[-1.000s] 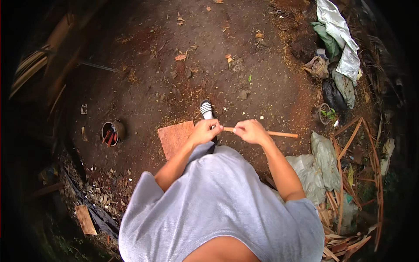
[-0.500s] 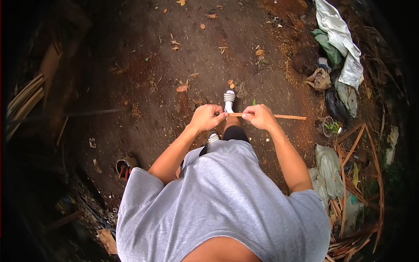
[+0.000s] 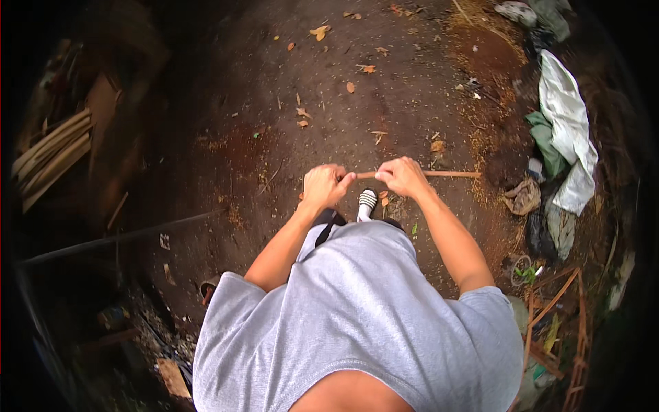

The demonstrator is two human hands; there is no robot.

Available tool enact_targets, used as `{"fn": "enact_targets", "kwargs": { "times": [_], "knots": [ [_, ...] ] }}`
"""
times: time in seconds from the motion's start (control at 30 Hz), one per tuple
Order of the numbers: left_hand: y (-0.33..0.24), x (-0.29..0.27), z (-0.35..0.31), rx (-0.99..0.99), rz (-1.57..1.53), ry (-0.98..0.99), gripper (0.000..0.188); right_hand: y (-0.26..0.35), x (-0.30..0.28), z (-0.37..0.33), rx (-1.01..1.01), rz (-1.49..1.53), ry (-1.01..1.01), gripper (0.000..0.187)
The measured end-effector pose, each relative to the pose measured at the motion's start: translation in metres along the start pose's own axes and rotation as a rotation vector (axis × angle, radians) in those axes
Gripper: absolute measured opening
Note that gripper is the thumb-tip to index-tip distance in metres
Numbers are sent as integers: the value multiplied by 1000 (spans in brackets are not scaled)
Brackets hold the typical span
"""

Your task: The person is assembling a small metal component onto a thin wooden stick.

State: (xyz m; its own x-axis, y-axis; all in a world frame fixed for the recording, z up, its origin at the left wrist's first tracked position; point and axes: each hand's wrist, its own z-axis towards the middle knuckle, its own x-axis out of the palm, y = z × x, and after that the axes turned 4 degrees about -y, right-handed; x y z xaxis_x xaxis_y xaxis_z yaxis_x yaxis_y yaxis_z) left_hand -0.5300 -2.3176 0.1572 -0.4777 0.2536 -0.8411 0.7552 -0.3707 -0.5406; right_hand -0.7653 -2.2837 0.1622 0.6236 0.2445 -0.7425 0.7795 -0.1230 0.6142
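A thin, light-brown strip, seemingly wood or bamboo, point(image 3: 452, 174) stretches sideways in front of my body. My left hand point(image 3: 325, 185) is closed on its left end, the thumb lying along it. A short way to the right, my right hand point(image 3: 403, 176) pinches the same strip between thumb and fingers. Beyond the right hand the strip sticks out freely over the ground. Between the two hands a short stretch of it shows. Below the hands, one foot in a striped slide sandal point(image 3: 368, 199) stands on the dirt.
Brown earth point(image 3: 316, 137) with scattered leaves spreads ahead. To the right lie a silvery-white sheet point(image 3: 566, 130), a green cloth point(image 3: 546, 143) and a frame of thin brown strips point(image 3: 576, 329). Curved pale poles point(image 3: 55, 154) are stacked at the left. A thin greyish line point(image 3: 123, 237) crosses the left side.
The view has shifted forward, so the ground items sit lower and the frame of strips is partly out of view. Both hands still hold the strip. One foot has shifted relative to my body.
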Motion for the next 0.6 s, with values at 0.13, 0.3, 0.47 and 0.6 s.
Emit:
{"fn": "enact_targets", "kwargs": {
  "times": [0.13, 0.3, 0.47, 0.6],
  "knots": [
    [29, -11, 89, -108, -25, -87, 38, -1, -27, 112, -104, -46, 15, 21],
    [95, -12, 203, -167, -36, -119, 38, -2, -35, 253, -148, -119, 21, 19],
    [182, -28, 343, -230, -107, -57, 35, 9, -47, 413, -206, -222, 13, 18],
    [229, -71, 462, -176, -118, -66, 35, 33, -76, 526, -169, -240, -57, 20]
  ]
}}
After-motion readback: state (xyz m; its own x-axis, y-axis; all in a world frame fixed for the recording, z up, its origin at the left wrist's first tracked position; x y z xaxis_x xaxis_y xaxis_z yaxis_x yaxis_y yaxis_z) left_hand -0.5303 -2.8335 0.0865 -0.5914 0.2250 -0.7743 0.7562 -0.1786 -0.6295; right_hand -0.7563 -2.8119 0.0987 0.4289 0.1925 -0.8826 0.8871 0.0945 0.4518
